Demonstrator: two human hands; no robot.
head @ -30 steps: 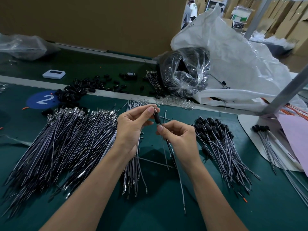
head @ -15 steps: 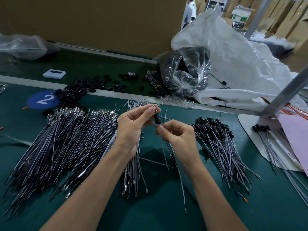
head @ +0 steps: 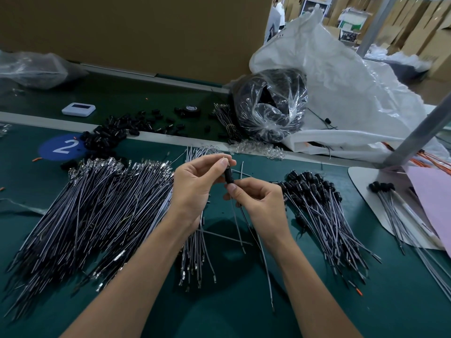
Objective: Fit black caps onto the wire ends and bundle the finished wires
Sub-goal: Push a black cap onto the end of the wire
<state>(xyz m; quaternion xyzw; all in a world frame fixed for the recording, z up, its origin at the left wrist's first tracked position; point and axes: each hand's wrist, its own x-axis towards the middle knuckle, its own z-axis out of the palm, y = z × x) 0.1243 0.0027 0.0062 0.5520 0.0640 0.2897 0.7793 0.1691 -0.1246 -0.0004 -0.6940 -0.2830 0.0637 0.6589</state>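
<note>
Now left hand (head: 195, 189) fingers (head: 217, 164) pinch the black cap (head: 229, 175), right hand (head: 258, 201) fingers clamped on the wire (head: 264, 276) just below it, above the counter (head: 244, 318). Wire looks light, thin & floppy; prob. best gripped close to the tip so it won't buckle.

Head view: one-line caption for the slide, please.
Left hand pinches a black cap, right hand its wire, between uncapped wires and capped wires.
</note>
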